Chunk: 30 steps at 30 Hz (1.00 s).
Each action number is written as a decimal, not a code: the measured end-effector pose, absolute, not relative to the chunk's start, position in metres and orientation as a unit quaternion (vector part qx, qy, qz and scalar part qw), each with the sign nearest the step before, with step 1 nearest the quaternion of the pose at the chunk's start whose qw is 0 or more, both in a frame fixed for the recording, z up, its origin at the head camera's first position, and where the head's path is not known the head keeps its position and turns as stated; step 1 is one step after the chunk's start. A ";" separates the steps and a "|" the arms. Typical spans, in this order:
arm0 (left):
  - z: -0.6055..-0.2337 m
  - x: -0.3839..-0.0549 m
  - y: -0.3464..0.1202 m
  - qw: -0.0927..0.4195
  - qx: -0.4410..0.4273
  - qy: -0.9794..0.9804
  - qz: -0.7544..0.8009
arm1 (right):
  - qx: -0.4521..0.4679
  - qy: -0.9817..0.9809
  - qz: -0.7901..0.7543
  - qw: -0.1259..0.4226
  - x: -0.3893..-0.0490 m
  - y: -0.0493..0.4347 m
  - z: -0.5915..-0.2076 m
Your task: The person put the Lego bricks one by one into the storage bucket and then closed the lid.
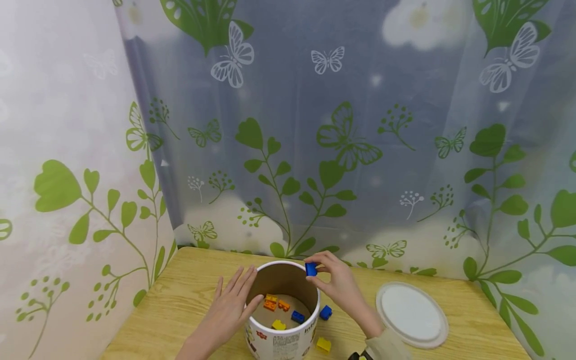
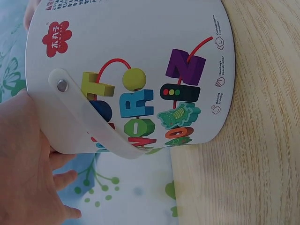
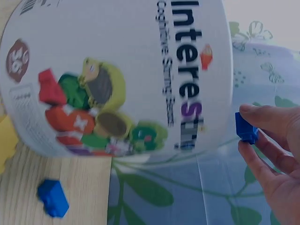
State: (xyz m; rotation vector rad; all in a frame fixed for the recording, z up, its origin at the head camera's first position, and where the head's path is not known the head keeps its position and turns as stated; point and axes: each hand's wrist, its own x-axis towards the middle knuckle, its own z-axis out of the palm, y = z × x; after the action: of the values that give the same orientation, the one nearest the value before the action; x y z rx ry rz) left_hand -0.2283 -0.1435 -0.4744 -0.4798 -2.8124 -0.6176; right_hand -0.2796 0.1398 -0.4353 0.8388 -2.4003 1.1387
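A round white tub (image 1: 284, 345) with printed pictures stands on the table, its top uncovered. My left hand (image 1: 227, 307) rests against the tub's left rim with its fingers extended. Between thumb and fingers my right hand (image 1: 337, 280) pinches a blue building block (image 1: 311, 269), held at the right side of the rim; the right wrist view shows the same blue block (image 3: 245, 126) at the fingertips. Inside the tub lie orange blocks (image 1: 270, 305), a blue block (image 1: 297, 316) and a yellow block (image 1: 278, 325).
Right of the tub, another blue block (image 1: 326, 313) and a yellow block (image 1: 323, 344) lie on the wooden table (image 1: 198, 270). A round white lid (image 1: 411, 314) rests farther right. The tub's handle (image 2: 93, 117) hangs on its left side. A patterned curtain (image 1: 279, 200) rises behind.
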 end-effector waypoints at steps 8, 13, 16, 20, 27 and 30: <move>-0.474 -0.228 -0.143 0.095 -0.161 -0.957 -0.220 | 0.343 -0.834 0.409 0.140 -0.282 0.115 -0.439; -0.474 -0.229 -0.143 0.088 -0.159 -0.958 -0.223 | 0.364 -0.841 0.379 0.127 -0.281 0.105 -0.444; -0.473 -0.229 -0.143 0.090 -0.159 -0.957 -0.225 | 0.370 -0.846 0.367 0.112 -0.280 0.102 -0.448; -0.473 -0.229 -0.143 0.094 -0.160 -0.956 -0.226 | 0.373 -0.849 0.360 0.100 -0.279 0.099 -0.453; -0.472 -0.228 -0.142 0.095 -0.159 -0.956 -0.226 | 0.373 -0.855 0.346 0.096 -0.277 0.097 -0.456; -0.472 -0.228 -0.142 0.094 -0.158 -0.957 -0.226 | 0.372 -0.860 0.336 0.098 -0.277 0.096 -0.456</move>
State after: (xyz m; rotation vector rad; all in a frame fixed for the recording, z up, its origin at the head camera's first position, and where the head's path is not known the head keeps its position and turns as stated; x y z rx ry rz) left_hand -0.2278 -0.1421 -0.4720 -0.4692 -2.8383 -0.6716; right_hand -0.2775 0.0961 -0.4565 1.0997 -2.5439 0.9957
